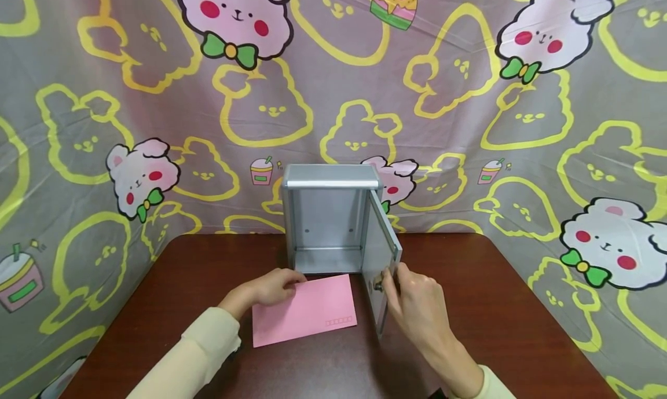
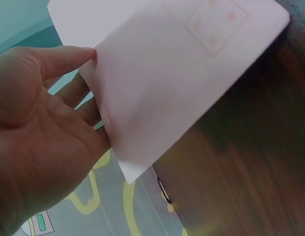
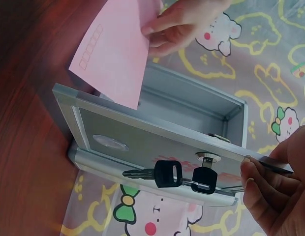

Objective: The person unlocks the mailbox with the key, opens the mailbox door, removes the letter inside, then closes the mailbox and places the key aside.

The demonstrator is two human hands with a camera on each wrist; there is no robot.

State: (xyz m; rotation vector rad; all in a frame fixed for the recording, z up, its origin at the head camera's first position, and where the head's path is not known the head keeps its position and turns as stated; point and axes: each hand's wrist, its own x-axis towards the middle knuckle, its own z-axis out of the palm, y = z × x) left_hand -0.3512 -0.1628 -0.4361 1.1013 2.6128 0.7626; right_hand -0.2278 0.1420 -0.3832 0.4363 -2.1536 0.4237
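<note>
My left hand (image 1: 273, 288) pinches a pink envelope (image 1: 312, 315) along its far edge, thumb on one face and fingers behind it in the left wrist view. The envelope tilts in front of a grey metal box (image 1: 333, 175) whose door (image 1: 379, 254) is swung out toward me on the right. With my right hand (image 1: 419, 300) I grip the free edge of that door, thumb and fingers on either side. One black-headed key (image 3: 205, 179) sits in the door's lock in the right wrist view, and a second key (image 3: 167, 173) hangs linked to it.
The box stands at the back of a dark red-brown table (image 1: 469, 306). A patterned cloth (image 1: 453, 156) with rabbits and yellow outlines hangs behind and along both sides. Inside the box, a bare back wall (image 1: 329, 216) shows.
</note>
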